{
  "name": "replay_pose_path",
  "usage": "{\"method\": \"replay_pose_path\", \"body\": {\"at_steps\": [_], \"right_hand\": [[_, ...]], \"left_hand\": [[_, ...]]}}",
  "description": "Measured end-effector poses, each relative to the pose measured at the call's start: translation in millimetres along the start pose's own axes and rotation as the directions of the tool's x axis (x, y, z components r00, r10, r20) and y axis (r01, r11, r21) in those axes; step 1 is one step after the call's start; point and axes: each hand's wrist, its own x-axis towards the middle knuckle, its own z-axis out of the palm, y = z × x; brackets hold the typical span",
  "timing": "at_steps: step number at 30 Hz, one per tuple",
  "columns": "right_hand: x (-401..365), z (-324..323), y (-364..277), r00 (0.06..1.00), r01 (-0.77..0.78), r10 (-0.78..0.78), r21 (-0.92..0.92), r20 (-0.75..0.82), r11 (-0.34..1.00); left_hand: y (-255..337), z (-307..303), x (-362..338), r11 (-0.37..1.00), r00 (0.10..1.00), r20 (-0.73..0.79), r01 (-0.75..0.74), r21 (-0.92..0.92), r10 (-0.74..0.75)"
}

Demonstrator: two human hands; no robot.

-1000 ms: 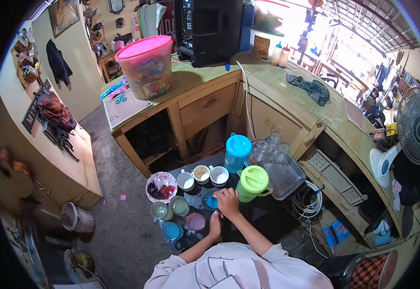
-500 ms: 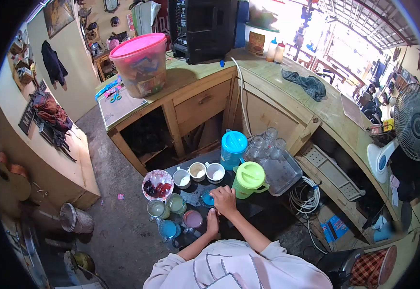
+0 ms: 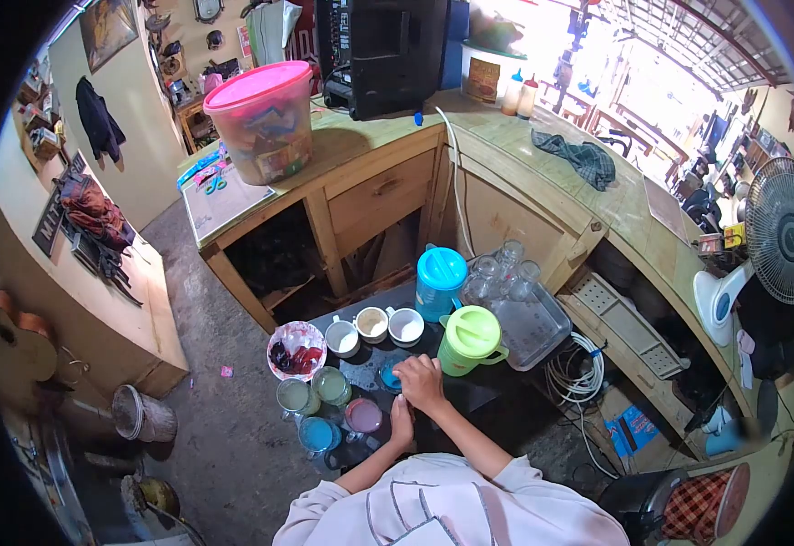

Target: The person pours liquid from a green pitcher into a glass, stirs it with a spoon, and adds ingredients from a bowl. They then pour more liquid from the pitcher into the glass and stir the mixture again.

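Note:
A glass mug with blue liquid [image 3: 388, 374] stands on the low dark table. Over its rim is my right hand [image 3: 422, 381], fingers curled together; what they pinch is hidden. My left hand [image 3: 402, 423] is closed at the near side of that mug, its grip partly hidden. To the left stand a mug of pink liquid [image 3: 363, 416], another blue-filled mug [image 3: 319, 436] and two mugs of pale greenish liquid [image 3: 331, 387]. Behind them is a row of white cups [image 3: 342, 338] with powdery contents. A green lidded pitcher [image 3: 471, 341] stands just right of my right hand.
A blue pitcher [image 3: 441, 280] stands behind the green one. Upturned glasses [image 3: 504, 273] sit on a clear tray [image 3: 542, 329]. A patterned bowl [image 3: 294, 329] holds dark and red pieces. A wooden counter [image 3: 379, 150] curves around the table; coiled white cable [image 3: 577, 373] lies at right.
My right hand has shifted very slightly to the left over the blue mug. My left hand stays almost in place, and the cups and pitchers stand as before.

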Motion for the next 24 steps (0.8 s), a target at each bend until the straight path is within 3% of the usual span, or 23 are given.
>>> {"method": "replay_pose_path", "body": {"at_steps": [3, 6, 9, 12, 18, 21, 24], "right_hand": [[2.1, -1.7, 1.2, 0.999, -0.039, 0.038, -0.042, -0.031, 0.998], [1.8, 4.4, -2.9, 0.999, -0.027, 0.03, 0.074, -0.042, 0.997], [4.0, -3.5, -2.8, 0.999, -0.019, 0.018, -0.024, -0.034, 1.0], [5.2, 1.9, -0.7, 0.997, -0.03, 0.033, 0.036, -0.073, 0.999], [6.5, -3.5, -0.3, 0.998, -0.046, 0.044, -0.055, -0.033, 0.997], [6.7, 3.3, 2.8, 0.999, -0.029, 0.032, 0.105, -0.019, 0.994], [7.3, -2.5, 1.4, 0.999, -0.004, 0.004, -0.005, -0.049, 1.0]], "left_hand": [[-0.3, 1.8, -0.7, 0.998, 0.998, -0.013, -0.059, -0.011, 0.059], [0.2, 3.1, -2.7, 0.998, 0.998, -0.022, -0.063, -0.013, 0.062], [-4.5, 2.4, 0.2, 0.998, 1.0, -0.02, -0.022, -0.051, 0.021], [-0.8, 1.1, -1.3, 1.0, 1.0, 0.003, 0.001, -0.031, -0.001], [1.1, 5.3, -0.3, 1.0, 1.0, -0.005, -0.023, -0.008, 0.023], [-5.5, 6.8, 3.7, 0.999, 0.999, 0.013, -0.043, -0.022, 0.043], [-3.2, 7.4, 1.0, 0.998, 0.998, 0.019, -0.055, -0.031, 0.055]]}}
